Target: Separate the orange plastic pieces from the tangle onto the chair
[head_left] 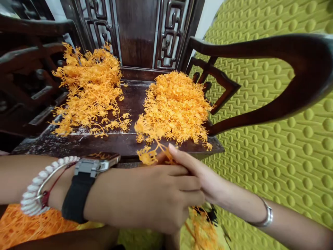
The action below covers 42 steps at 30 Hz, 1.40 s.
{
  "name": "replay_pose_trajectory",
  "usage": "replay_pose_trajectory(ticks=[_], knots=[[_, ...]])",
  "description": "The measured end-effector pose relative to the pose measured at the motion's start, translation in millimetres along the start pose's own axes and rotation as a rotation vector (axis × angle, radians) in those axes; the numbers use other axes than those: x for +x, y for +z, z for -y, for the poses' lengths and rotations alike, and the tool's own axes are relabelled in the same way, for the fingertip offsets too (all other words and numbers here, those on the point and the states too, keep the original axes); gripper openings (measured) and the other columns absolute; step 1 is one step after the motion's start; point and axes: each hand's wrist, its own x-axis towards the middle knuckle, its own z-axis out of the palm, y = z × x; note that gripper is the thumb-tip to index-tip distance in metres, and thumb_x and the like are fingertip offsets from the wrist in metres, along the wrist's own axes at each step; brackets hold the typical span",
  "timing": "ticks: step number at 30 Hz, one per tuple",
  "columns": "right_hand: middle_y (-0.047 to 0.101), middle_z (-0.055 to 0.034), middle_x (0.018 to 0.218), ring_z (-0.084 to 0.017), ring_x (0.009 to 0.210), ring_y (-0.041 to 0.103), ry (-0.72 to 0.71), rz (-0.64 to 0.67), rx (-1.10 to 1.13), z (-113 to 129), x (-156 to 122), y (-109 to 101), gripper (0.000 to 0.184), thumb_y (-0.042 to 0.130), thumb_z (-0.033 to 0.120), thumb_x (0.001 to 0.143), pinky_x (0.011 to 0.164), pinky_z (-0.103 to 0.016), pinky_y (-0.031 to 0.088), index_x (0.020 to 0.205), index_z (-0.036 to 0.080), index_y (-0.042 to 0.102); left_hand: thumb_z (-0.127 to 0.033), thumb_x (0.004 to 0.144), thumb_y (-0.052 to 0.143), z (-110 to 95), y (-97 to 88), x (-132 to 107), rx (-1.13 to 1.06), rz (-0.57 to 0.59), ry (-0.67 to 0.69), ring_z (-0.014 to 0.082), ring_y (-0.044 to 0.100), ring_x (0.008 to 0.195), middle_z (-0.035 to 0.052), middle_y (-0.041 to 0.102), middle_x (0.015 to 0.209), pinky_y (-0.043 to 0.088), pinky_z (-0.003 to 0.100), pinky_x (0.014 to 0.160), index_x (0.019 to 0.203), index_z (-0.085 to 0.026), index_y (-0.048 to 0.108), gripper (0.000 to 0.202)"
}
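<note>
My two hands meet in front of the chair seat, the left overlapping the right. My right hand [194, 170] pinches an orange plastic flower sprig [147, 154], whose branching stem and frilly heads stick out past the thumb. My left hand [148, 194] has its fingers curled against the right; what lies inside them is hidden. More orange sprigs [204, 231] hang or lie below the hands; whether a hand holds them cannot be told. A loose heap of orange sprigs [91, 93] covers the seat's left side, and a denser pile [177, 106] its right.
The dark carved wooden chair seat [134, 99] bears both piles. Its curved armrest [301, 76] reaches out at the right, before a yellow-green studded padded surface [286, 156]. Orange plastic pieces [31, 225] lie at the lower left, under my left forearm.
</note>
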Motion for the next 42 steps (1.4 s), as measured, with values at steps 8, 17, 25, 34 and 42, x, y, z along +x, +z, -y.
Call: replay_pose_trajectory(ticks=[8, 17, 25, 34, 42], knots=[[0.061, 0.0005, 0.08, -0.009, 0.076, 0.058, -0.43, -0.162, -0.111, 21.8, -20.8, -0.2, 0.024, 0.05, 0.032, 0.094, 0.073, -0.018, 0.047, 0.082, 0.019, 0.066, -0.031, 0.096, 0.042, 4.8, 26.3, -33.4, -0.29, -0.677, -0.117, 0.0179, 0.036, 0.129, 0.0016, 0.051, 0.134, 0.025, 0.032, 0.114, 0.111, -0.025, 0.058, 0.023], [0.067, -0.0008, 0.096, -0.011, 0.092, 0.062, -0.597, -0.076, -0.167, 16.2, -10.4, 3.4, 0.023, 0.047, 0.031, 0.096, 0.088, -0.024, 0.047, 0.094, 0.021, 0.068, -0.059, 0.094, 0.033, 16.4, 46.1, -6.6, -1.79, -0.77, -0.833, 0.0249, 0.054, 0.111, 0.0064, 0.063, 0.107, 0.033, 0.042, 0.106, 0.111, -0.021, 0.058, 0.049], [0.064, 0.0015, 0.084, -0.009, 0.068, 0.058, -0.395, -0.328, 0.006, 8.8, -13.1, 4.0, 0.023, 0.053, 0.038, 0.091, 0.059, -0.019, 0.048, 0.076, 0.021, 0.055, -0.038, 0.094, 0.044, 17.3, 44.3, -15.0, -1.858, -0.266, -0.736, 0.0132, 0.056, 0.07, 0.0016, 0.057, 0.072, 0.046, 0.028, 0.079, 0.073, -0.016, 0.058, 0.033], [0.062, 0.0023, 0.066, -0.012, 0.061, 0.058, -0.055, -0.296, 0.095, 7.3, -25.4, -5.7, 0.02, 0.069, 0.037, 0.078, 0.062, -0.023, 0.05, 0.069, 0.021, 0.061, -0.031, 0.094, 0.032, 19.9, 41.3, -23.5, -1.303, 0.01, -0.664, 0.015, 0.043, 0.069, -0.0001, 0.043, 0.071, 0.042, 0.028, 0.071, 0.068, -0.02, 0.044, 0.03], [0.057, -0.0022, 0.05, -0.012, 0.05, 0.054, 0.13, 0.078, 0.017, -11.8, -26.4, -42.0, 0.075, 0.03, 0.078, 0.082, 0.058, -0.025, 0.047, 0.055, 0.017, 0.064, -0.03, 0.097, 0.038, 17.1, 42.4, -35.9, -1.051, 0.068, -0.557, 0.0149, 0.057, 0.078, 0.0001, 0.058, 0.082, 0.049, 0.025, 0.073, 0.086, -0.02, 0.055, 0.023]])
